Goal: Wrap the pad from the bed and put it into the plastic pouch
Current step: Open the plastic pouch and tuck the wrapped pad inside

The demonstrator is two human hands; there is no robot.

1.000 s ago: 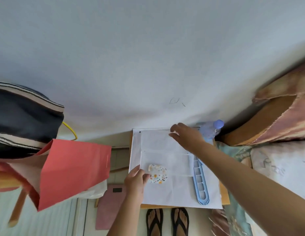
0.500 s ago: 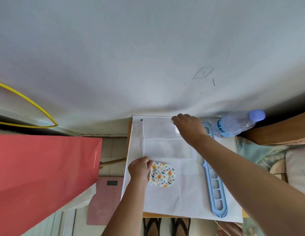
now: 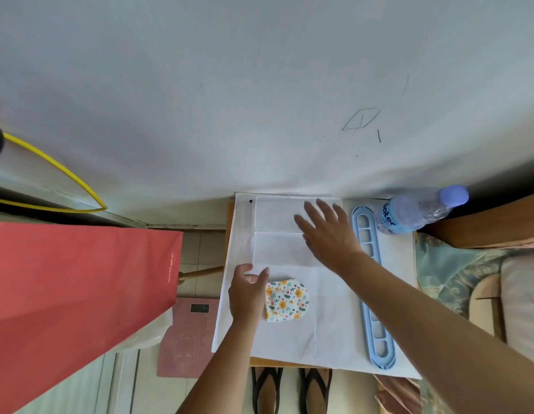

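A small folded pad [image 3: 288,300] with a floral print lies on the white sheet covering the little table [image 3: 334,324]. Just beyond it lies the clear plastic pouch [image 3: 274,216], flat, reaching to the wall. My left hand [image 3: 248,294] rests beside the pad's left edge. Its thumb and forefinger pinch the pouch's near left corner. My right hand [image 3: 327,231] hovers or rests over the right half of the pouch, fingers spread, holding nothing.
A long light-blue plastic rack [image 3: 374,294] lies along the table's right side, with a water bottle [image 3: 418,212] on its side at the far right corner. A red paper bag [image 3: 74,309] hangs left, above a pink scale [image 3: 188,336]. The bed [image 3: 469,282] is on the right.
My right hand has let go of the pouch's far edge, spread its fingers and slid nearer. My left hand moved from the pad up to the pouch's near corner.
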